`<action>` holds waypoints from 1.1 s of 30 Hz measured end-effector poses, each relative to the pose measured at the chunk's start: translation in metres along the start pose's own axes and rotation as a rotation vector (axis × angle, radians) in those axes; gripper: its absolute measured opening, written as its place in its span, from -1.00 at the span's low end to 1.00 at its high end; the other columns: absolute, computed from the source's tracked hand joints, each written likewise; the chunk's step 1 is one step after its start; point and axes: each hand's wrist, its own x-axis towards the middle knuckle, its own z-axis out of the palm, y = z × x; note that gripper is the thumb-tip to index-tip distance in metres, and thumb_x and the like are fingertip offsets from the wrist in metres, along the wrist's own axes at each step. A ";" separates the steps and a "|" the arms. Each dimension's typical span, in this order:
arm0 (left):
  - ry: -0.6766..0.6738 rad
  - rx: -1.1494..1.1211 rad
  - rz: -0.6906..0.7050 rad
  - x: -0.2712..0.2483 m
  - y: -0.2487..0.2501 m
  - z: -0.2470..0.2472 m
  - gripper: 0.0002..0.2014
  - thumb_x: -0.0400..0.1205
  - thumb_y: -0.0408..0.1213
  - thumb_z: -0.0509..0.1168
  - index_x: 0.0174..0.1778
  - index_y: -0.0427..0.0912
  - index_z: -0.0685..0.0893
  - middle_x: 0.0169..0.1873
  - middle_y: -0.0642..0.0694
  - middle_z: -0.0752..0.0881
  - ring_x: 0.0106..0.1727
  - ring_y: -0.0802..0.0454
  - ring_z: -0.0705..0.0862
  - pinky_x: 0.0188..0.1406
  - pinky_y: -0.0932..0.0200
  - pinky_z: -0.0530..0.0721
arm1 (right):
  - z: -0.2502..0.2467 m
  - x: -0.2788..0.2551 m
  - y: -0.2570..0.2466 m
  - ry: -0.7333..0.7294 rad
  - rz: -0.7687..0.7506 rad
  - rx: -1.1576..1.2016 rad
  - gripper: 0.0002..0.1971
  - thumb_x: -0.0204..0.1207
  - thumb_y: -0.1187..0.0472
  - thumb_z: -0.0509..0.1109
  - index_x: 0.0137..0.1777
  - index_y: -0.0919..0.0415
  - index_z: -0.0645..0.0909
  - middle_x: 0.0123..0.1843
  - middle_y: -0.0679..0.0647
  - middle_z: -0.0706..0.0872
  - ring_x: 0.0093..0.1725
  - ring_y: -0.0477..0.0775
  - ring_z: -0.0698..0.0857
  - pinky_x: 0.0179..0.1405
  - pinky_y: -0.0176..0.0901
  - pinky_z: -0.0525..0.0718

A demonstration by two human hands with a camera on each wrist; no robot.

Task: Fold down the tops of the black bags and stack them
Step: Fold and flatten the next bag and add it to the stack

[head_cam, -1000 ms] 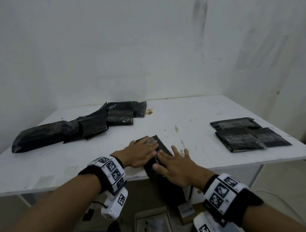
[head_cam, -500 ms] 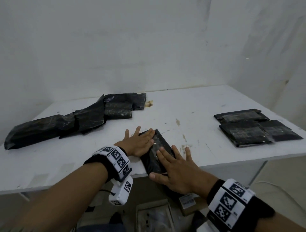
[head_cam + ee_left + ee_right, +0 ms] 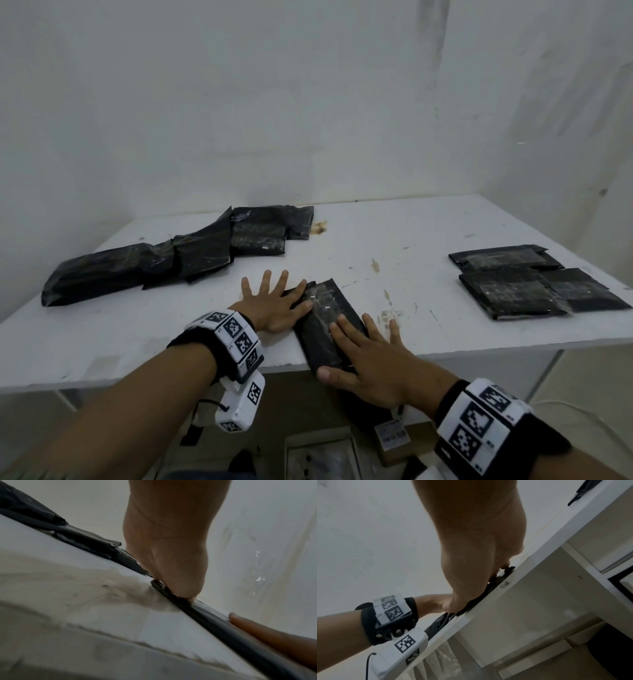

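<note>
A black bag [image 3: 322, 322] lies at the front edge of the white table [image 3: 394, 236], its near end at the rim. My left hand [image 3: 274, 305] lies flat with spread fingers, its thumb side pressing the bag's left edge [image 3: 202, 614]. My right hand [image 3: 370, 359] rests flat on the bag's near right part, thumb at the near end [image 3: 471, 605]. Folded black bags [image 3: 527, 287] lie in a loose overlapping stack at the right. A row of unfolded black bags [image 3: 164, 260] stretches along the back left.
White walls close off the back and right of the table. Under the front edge stand cardboard boxes [image 3: 394, 438] and plastic-wrapped items [image 3: 322, 459]. A brown stain [image 3: 320, 228] marks the tabletop near the back.
Both hands have slid apart over the bag: the left has moved off toward the left edge with fingers spread, the right stays near the front end. The bag sits a little further onto the table.
</note>
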 end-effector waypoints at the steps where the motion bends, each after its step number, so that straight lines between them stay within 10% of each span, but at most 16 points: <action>1: 0.001 -0.012 -0.006 0.002 -0.002 -0.001 -0.33 0.68 0.42 -0.32 0.70 0.35 -0.32 0.73 -0.02 -0.42 0.72 -0.24 -0.46 0.55 -0.54 -0.47 | 0.000 -0.003 0.000 0.006 -0.016 -0.007 -0.02 0.45 -0.60 -0.23 0.74 -0.09 -0.36 0.75 -0.08 -0.42 0.69 0.27 -0.47 0.56 0.48 -0.46; 6: 0.048 -0.049 -0.016 0.011 0.003 0.000 -0.36 0.68 0.42 -0.34 0.68 0.41 -0.34 0.74 -0.02 -0.39 0.74 -0.26 -0.40 0.57 -0.54 -0.41 | -0.005 -0.012 0.001 -0.015 -0.080 0.013 -0.11 0.51 -0.56 -0.21 0.76 -0.17 -0.23 0.79 -0.04 -0.28 0.73 0.27 -0.34 0.60 0.53 -0.36; 11: 0.285 -0.225 -0.029 -0.005 0.011 -0.009 -0.30 0.72 0.36 -0.15 0.77 0.17 0.00 0.76 -0.14 0.15 0.71 -0.29 0.24 0.59 -0.45 0.09 | -0.024 0.002 0.013 0.421 0.048 0.373 -0.58 0.71 -0.20 0.18 0.48 -0.07 0.49 0.33 0.01 0.68 0.32 0.10 0.65 0.27 0.07 0.61; 14: 0.317 -0.279 -0.080 -0.020 0.011 -0.015 -0.44 0.71 0.30 0.07 0.41 -0.06 0.50 0.36 -0.16 0.64 0.30 -0.20 0.62 0.31 -0.17 0.52 | -0.035 0.016 0.015 0.396 0.206 0.426 -0.54 0.67 -0.09 0.32 0.48 0.09 0.50 0.28 0.12 0.72 0.21 0.12 0.68 0.14 -0.05 0.66; 18: 0.155 -0.564 -0.063 -0.038 0.016 -0.018 -0.51 0.65 0.21 0.31 0.31 -0.07 0.48 0.17 -0.14 0.67 0.02 -0.08 0.67 -0.13 0.07 0.68 | -0.045 0.028 0.008 0.362 0.271 0.574 -0.56 0.60 -0.05 0.43 0.37 0.15 0.51 0.00 0.04 0.66 -0.15 -0.05 0.58 -0.36 -0.32 0.48; 26: 0.060 -1.148 -0.118 -0.043 0.017 -0.020 -0.23 0.62 -0.12 0.49 0.63 -0.04 0.18 0.31 -0.14 0.57 0.22 -0.11 0.60 0.15 -0.10 0.67 | -0.048 0.036 0.002 0.368 0.332 0.964 -0.53 0.52 0.36 0.51 0.40 0.38 0.48 -0.05 0.20 0.69 -0.22 0.06 0.63 -0.38 -0.18 0.51; 33: 0.234 -1.459 0.012 -0.042 0.007 -0.028 -0.13 0.51 -0.45 0.58 0.64 -0.01 0.23 0.31 -0.23 0.57 0.24 -0.13 0.68 -0.19 0.16 0.72 | -0.055 0.027 0.016 0.299 0.199 1.451 -0.68 0.58 0.46 0.44 0.28 0.21 0.61 -0.08 0.14 0.82 -0.20 0.09 0.76 -0.18 -0.05 0.71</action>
